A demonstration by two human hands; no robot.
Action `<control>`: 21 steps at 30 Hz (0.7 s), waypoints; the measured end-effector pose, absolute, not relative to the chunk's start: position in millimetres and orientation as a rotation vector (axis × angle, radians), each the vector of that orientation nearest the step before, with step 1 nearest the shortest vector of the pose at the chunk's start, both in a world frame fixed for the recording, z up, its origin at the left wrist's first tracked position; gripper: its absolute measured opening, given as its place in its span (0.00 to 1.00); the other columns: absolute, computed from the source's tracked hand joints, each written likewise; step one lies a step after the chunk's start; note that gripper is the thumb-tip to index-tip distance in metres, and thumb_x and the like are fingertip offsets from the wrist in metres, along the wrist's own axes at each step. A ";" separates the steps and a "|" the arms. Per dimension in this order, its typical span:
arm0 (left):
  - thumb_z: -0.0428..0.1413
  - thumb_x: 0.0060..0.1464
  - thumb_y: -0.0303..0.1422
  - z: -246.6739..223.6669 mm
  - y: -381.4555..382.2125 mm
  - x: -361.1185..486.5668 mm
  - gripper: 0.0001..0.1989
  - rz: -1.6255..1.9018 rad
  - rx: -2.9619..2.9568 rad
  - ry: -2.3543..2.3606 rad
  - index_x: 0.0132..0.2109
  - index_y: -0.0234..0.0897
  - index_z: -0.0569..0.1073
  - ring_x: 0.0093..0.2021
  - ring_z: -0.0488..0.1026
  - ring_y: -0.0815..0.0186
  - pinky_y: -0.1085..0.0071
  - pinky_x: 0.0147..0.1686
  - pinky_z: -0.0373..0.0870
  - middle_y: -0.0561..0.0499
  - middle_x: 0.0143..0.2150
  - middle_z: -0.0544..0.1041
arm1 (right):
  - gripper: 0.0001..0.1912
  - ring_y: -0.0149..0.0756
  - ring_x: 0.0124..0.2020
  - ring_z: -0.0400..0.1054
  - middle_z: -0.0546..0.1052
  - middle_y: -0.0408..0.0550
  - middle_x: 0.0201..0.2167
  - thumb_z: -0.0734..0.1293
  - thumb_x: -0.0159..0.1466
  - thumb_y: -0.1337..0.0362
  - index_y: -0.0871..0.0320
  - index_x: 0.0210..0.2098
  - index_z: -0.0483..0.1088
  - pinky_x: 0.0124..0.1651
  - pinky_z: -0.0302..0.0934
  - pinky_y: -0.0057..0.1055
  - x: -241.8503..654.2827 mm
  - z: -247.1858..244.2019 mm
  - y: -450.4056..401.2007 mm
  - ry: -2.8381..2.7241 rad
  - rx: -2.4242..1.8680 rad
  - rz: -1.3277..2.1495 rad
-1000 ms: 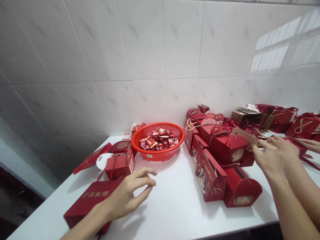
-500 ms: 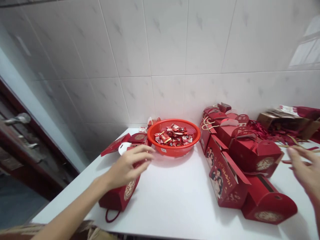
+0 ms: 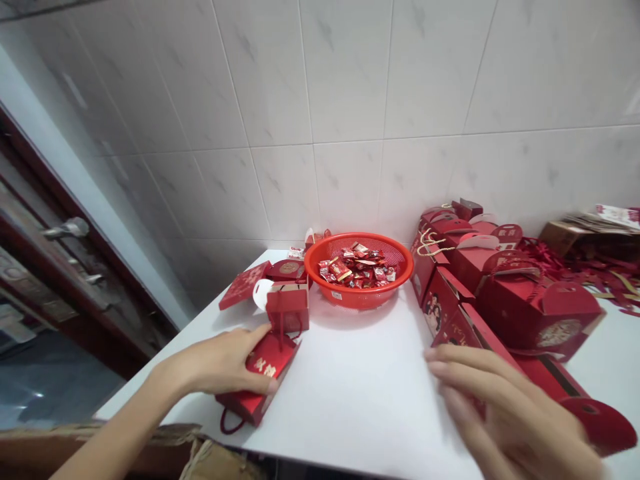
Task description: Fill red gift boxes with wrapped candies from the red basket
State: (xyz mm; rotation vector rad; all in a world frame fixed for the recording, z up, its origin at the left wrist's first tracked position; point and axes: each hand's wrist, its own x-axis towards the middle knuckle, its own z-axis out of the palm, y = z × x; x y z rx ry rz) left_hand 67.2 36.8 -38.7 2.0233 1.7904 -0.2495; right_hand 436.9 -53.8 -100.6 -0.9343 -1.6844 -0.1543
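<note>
My left hand (image 3: 235, 363) rests on a small red box (image 3: 265, 393) with a dark red cord handle, near the table's front left; its thumb and fingers spread over the box's sides. Behind that box stands another red box (image 3: 295, 308) with a white flap. My right hand (image 3: 500, 407), slightly blurred, hangs over the front right with fingers extended, in front of the rows of red boxes (image 3: 545, 313), holding nothing visible. A red plastic basket (image 3: 350, 298) with small wrapped packets (image 3: 360, 267) sits at the back middle.
More flat red boxes (image 3: 245, 285) lie at the back left. An open cardboard box (image 3: 567, 237) and red and gold ribbons (image 3: 595, 267) are at the back right. A brown carton (image 3: 150, 437) stands below the table's front left edge. A tiled wall (image 3: 350, 80) rises behind.
My left hand has lowered onto the small red box. My right hand has come leftward from the far right edge. The view has shifted slightly.
</note>
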 end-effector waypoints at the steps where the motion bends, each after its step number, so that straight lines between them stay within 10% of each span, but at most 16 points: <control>1: 0.60 0.44 0.52 -38.0 31.3 73.9 0.39 -0.270 2.052 1.764 0.60 0.35 0.70 0.42 0.78 0.49 0.65 0.37 0.73 0.41 0.46 0.80 | 0.12 0.37 0.45 0.75 0.79 0.50 0.43 0.66 0.66 0.71 0.53 0.47 0.76 0.50 0.69 0.27 419.4 -97.7 -44.4 -1.757 -0.863 -0.115; 10: 0.66 0.40 0.43 -23.2 8.4 101.3 0.41 -0.158 2.294 1.428 0.62 0.39 0.69 0.52 0.76 0.49 0.67 0.45 0.74 0.43 0.56 0.77 | 0.13 0.31 0.31 0.71 0.78 0.47 0.39 0.63 0.70 0.56 0.56 0.47 0.73 0.34 0.66 0.27 360.6 -126.0 14.3 -1.925 -1.058 0.886; 21: 0.66 0.47 0.33 -44.4 24.1 101.0 0.57 0.311 2.495 1.148 0.74 0.50 0.41 0.69 0.59 0.48 0.58 0.64 0.63 0.45 0.74 0.54 | 0.20 0.31 0.26 0.73 0.76 0.45 0.37 0.68 0.63 0.51 0.58 0.48 0.69 0.31 0.68 0.28 355.9 -134.7 38.1 -1.408 -0.858 1.596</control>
